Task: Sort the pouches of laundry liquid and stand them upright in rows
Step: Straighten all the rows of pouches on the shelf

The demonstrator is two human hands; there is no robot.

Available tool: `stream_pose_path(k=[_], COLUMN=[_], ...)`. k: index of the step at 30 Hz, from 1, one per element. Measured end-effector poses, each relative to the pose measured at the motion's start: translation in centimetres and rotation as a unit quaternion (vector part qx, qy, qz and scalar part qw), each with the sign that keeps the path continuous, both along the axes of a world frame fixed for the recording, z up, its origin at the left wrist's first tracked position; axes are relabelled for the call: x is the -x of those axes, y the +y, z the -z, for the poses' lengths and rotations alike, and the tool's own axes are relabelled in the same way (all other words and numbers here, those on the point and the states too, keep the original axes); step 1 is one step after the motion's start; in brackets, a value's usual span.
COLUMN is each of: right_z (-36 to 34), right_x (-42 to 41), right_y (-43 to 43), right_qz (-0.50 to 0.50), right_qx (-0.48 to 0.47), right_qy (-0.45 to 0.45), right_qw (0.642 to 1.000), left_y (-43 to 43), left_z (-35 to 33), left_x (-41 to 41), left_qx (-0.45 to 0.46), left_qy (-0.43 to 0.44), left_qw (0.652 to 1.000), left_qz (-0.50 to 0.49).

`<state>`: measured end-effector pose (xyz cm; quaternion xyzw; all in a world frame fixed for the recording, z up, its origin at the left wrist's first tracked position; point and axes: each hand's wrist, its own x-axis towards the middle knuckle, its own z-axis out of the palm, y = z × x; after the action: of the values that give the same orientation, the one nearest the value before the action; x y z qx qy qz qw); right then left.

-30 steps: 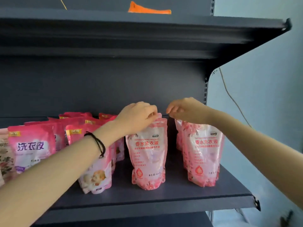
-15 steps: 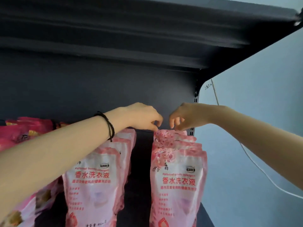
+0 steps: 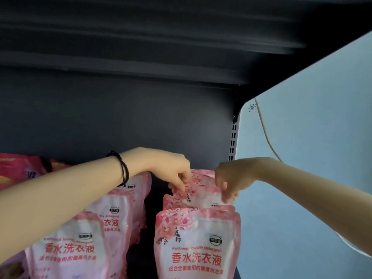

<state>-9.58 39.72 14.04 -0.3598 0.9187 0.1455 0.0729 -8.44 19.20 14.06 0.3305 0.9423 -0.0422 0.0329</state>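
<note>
- Left hand (image 3: 171,170) is pinching a pouch's (image 3: 201,197) top-left corner.
- Right hand (image 3: 229,178) is pinching its top-right corner.
- Pouch is standing, seemingly upright, mid-row on the shelf (image 3: 141,262).

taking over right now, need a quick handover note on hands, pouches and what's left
Left hand: pinches the top left corner of a pale pink pouch partway back in the right row.
Right hand: pinches its top right corner.
Done: two rows of pale pink pouches stand upright, left row and right row.
Left: settle the held pouch in line. The darker pink pouches at far left, mostly out of view, may need sorting.
</note>
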Motion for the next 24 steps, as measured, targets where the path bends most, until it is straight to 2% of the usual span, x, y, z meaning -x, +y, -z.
stream_pose_path(k=[10,13,16,18,21,24], right_z=[0.8,0.6,-0.7,-1.8,-2.5,-1.4], right_x=[0.9,0.8,0.5,0.5,1.3,2.3], right_y=[-1.6,-1.5,-0.8,-0.1,1.0,1.4], right_qz=[-0.024,-0.032,-0.015,0.01,0.043,0.089], right_qx=[0.057,0.07,0.084,0.109,0.091,-0.01], right_qy=[0.002,-0.004,-0.011,-0.004,0.104,0.153], right_qw=[0.998,0.997,0.996,0.994,0.99,0.984], left_y=[-2.4,-2.4,-2.2,-2.1,-1.6,-0.4], left_z=[-0.4,-0.7,-1.4,-1.9,-1.9,-0.8], left_x=[0.2,0.3,0.3,0.7,1.9,3.4], left_qx=[0.004,0.003,-0.029,-0.041,0.012,0.046], left_qy=[-0.034,-0.068,-0.088,-0.02,0.142,0.154], left_qw=[0.999,0.996,0.992,0.997,0.989,0.987], left_qz=[-0.041,-0.058,-0.082,-0.055,-0.024,-0.021])
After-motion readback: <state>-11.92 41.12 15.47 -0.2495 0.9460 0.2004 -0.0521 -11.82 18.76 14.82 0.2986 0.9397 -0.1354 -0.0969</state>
